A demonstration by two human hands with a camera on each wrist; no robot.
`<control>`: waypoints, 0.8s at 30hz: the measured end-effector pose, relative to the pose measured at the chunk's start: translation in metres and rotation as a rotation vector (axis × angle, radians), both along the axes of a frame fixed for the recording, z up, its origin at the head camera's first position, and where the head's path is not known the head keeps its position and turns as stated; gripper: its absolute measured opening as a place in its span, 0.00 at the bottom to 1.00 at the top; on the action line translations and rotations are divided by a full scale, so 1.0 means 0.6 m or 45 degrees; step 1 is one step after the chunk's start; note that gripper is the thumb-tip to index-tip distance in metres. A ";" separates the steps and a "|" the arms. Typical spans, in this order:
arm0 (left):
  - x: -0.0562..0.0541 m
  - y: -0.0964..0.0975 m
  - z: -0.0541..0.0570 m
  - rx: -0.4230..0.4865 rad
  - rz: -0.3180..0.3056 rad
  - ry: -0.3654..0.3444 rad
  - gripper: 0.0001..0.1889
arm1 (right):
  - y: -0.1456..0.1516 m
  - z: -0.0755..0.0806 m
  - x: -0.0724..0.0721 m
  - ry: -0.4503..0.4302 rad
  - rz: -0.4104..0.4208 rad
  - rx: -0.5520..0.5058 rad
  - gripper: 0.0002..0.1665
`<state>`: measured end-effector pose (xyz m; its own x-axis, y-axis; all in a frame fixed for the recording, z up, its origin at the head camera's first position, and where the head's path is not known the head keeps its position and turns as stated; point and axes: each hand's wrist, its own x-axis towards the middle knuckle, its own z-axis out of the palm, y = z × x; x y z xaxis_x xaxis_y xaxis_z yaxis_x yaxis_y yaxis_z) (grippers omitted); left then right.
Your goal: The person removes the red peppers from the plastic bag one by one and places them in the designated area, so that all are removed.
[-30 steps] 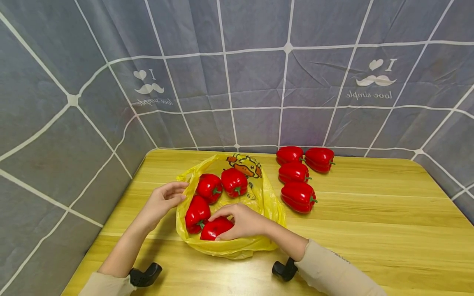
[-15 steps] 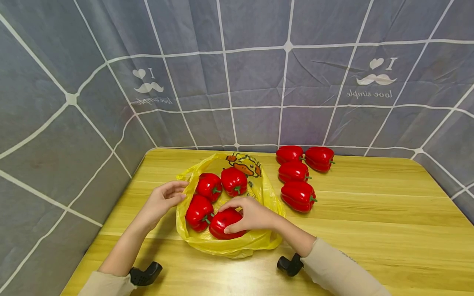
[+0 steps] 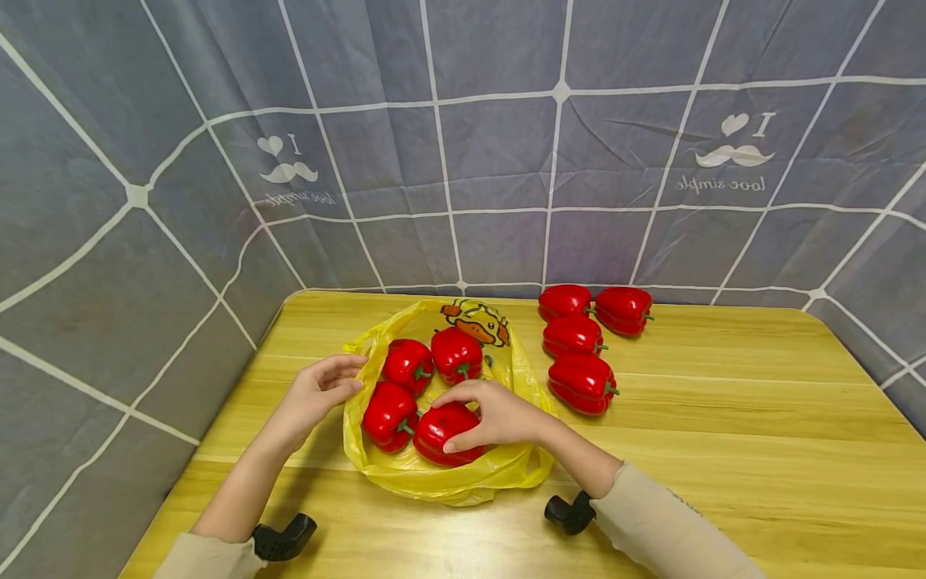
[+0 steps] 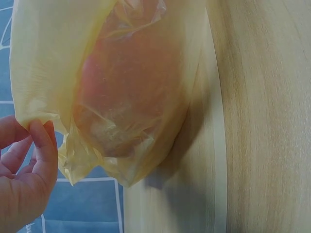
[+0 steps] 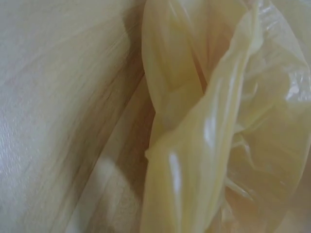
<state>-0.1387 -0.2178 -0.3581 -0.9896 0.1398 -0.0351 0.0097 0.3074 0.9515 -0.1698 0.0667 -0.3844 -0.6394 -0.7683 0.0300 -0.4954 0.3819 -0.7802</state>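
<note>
A yellow plastic bag (image 3: 463,486) with a duck print lies with its mouth wide on the table. Inside it are several red bell peppers, among them one at the back (image 3: 457,355) and one at the left (image 3: 389,416). My left hand (image 3: 314,398) pinches the bag's left rim between thumb and fingers, as the left wrist view also shows at the bag's edge (image 4: 46,92). Reaching over the right rim, my right hand (image 3: 492,414) grips the front bell pepper (image 3: 443,434), thumb at its near side. The right wrist view holds only bag folds (image 5: 204,136) and wood; the hand is hidden there.
Right of the bag, several more red bell peppers (image 3: 582,384) lie in a cluster toward the back of the wooden table (image 3: 723,418). A grey curtain with white lines (image 3: 499,161) hangs behind and at the sides.
My right hand has moved right and slightly back inside the bag, with the bell pepper in its grip. The left pepper shifted a little. My left hand stays at the rim.
</note>
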 end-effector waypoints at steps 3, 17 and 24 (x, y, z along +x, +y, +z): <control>0.000 0.000 0.000 -0.003 0.002 -0.003 0.21 | 0.001 0.002 0.000 0.027 0.018 -0.001 0.30; 0.000 0.000 0.004 0.014 0.005 0.001 0.21 | 0.015 0.018 -0.005 0.048 -0.023 -0.009 0.29; -0.001 0.000 0.002 0.007 0.002 0.006 0.20 | 0.029 0.038 -0.006 0.033 -0.043 -0.019 0.29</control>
